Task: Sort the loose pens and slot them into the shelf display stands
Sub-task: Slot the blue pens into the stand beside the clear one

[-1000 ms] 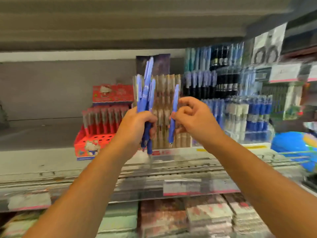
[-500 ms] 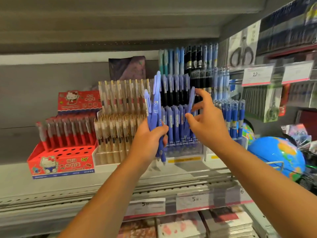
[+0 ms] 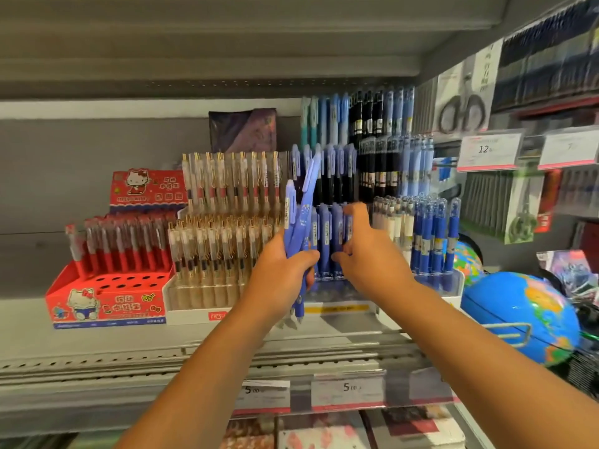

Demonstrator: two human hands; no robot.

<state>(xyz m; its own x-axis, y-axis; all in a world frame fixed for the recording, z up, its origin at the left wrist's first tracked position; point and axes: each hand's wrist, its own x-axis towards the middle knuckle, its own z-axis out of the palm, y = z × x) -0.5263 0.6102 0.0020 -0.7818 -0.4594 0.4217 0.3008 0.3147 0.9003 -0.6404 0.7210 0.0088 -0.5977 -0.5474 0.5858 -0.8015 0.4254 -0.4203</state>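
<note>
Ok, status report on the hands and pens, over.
Left hand grips loose blue pens. Right hand at front-row pens in blue pen stand, grip unclear. Nothing blocking the stand.

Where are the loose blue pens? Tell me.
Head view, centre: the left hand grips the loose blue pens, in front of the blue pen stand and right of the gold-clip pens.

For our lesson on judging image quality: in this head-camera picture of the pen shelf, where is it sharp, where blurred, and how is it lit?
Head view, centre-left: the red stand and the blue pens in the left hand are sharpest. Head view, right edge: price tags and scissors pack smear with blur. Head view, top: the shelf underside is dim; no strong glare.
</note>
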